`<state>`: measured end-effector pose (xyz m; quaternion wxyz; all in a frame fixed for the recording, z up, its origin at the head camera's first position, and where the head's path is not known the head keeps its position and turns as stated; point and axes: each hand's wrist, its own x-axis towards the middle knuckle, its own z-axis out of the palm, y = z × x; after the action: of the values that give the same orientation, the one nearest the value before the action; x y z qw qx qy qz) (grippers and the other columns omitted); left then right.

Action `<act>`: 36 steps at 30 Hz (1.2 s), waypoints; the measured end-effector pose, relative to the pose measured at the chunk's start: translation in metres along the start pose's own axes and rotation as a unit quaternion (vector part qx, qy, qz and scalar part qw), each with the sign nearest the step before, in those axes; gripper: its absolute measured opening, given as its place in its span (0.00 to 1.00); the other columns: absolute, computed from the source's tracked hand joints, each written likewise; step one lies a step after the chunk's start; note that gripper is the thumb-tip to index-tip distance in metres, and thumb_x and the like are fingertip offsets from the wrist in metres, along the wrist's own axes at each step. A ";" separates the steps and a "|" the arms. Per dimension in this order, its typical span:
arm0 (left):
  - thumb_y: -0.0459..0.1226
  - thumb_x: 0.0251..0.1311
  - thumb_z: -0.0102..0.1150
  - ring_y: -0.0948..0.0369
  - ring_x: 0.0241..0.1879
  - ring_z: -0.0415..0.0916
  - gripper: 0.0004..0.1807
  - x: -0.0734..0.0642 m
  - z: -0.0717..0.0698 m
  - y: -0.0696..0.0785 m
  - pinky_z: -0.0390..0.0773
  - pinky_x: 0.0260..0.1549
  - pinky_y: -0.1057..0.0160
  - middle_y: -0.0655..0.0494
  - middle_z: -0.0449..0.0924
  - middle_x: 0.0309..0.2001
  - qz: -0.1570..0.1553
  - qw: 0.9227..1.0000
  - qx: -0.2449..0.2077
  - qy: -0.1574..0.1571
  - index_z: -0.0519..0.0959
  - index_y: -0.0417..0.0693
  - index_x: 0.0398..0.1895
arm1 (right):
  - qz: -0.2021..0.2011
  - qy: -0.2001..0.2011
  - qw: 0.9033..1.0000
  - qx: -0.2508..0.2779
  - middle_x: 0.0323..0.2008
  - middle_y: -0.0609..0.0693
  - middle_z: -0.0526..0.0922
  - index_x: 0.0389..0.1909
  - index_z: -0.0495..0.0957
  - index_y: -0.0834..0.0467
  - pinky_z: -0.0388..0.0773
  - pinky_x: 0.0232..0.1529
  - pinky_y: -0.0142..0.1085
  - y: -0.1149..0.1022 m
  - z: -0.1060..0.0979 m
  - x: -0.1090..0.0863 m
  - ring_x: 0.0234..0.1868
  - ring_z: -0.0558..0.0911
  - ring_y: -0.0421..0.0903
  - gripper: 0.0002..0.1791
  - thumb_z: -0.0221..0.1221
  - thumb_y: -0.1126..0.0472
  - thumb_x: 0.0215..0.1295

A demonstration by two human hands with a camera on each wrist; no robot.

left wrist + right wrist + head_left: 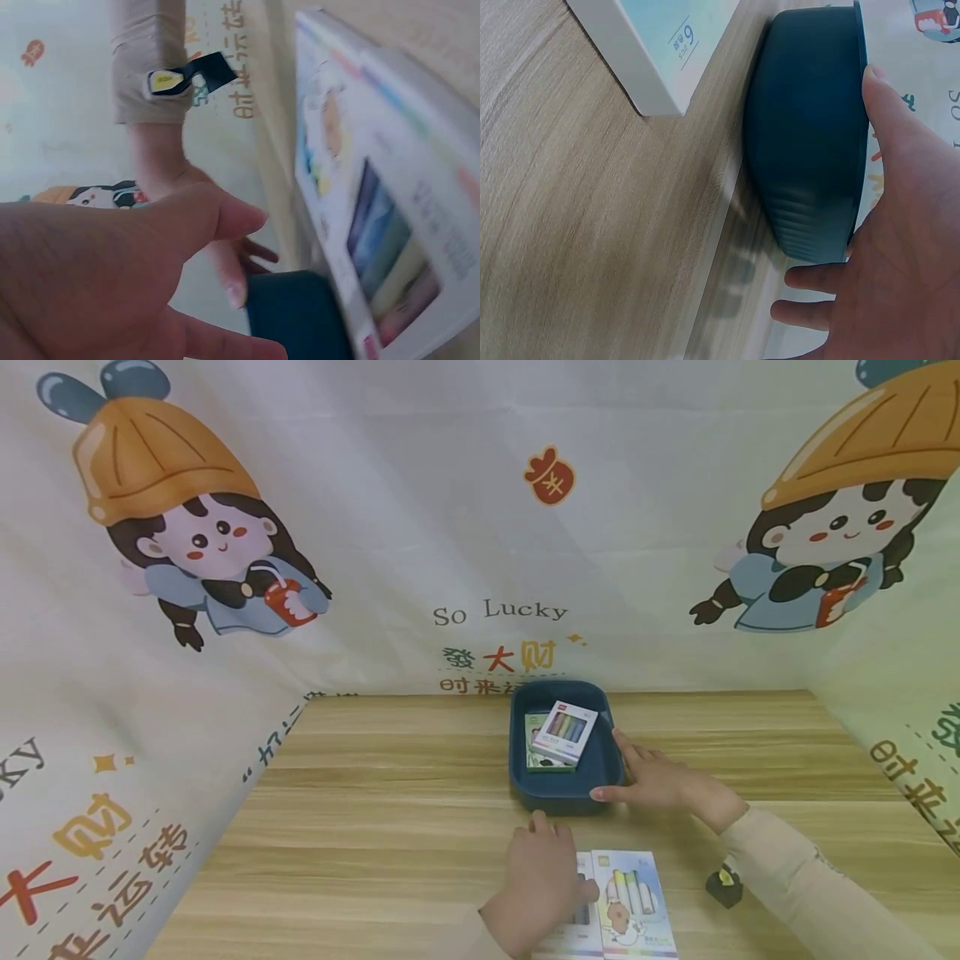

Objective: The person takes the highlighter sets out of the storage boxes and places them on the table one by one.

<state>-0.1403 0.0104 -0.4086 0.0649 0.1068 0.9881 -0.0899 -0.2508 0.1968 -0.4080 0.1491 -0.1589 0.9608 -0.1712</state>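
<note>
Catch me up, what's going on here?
A person has both bare hands at work on a table. The right hand touches the near right corner of the blue bin, its thumb on the rim. In the bin, a white box overlaps a green box. The left hand is over the left box, which lies next to the right box in front of the bin.
</note>
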 end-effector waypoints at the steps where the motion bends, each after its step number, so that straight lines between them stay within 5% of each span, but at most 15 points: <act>1: 0.70 0.48 0.60 0.56 0.45 0.76 0.45 0.000 -0.003 -0.002 0.79 0.44 0.62 0.46 0.79 0.51 0.001 1.000 -0.005 0.001 0.78 0.44 0.56 | -0.003 0.001 1.000 0.000 0.74 0.73 0.53 0.79 0.35 0.62 0.57 0.64 0.74 0.000 0.000 0.000 0.72 0.55 0.77 0.65 0.52 0.23 0.58; 6: 0.70 0.49 0.60 0.56 0.38 0.75 0.45 -0.001 -0.012 -0.010 0.79 0.36 0.60 0.45 0.79 0.47 0.000 1.000 -0.015 0.003 0.77 0.43 0.56 | -0.002 0.000 1.000 -0.001 0.75 0.72 0.53 0.79 0.35 0.61 0.57 0.65 0.73 0.001 0.000 0.000 0.72 0.55 0.77 0.64 0.51 0.23 0.58; 36: 0.61 0.53 0.66 0.52 0.43 0.79 0.36 -0.001 -0.034 -0.038 0.82 0.38 0.54 0.46 0.80 0.50 0.046 0.994 -0.095 0.032 0.79 0.45 0.56 | 0.008 -0.002 1.000 -0.002 0.76 0.70 0.52 0.79 0.35 0.59 0.56 0.65 0.73 0.001 0.001 0.000 0.73 0.54 0.75 0.65 0.51 0.21 0.57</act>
<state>-0.1516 -0.0196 -0.3689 0.0468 0.1486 0.9877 0.0111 -0.2506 0.1974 -0.4091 0.1521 -0.1524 0.9620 -0.1677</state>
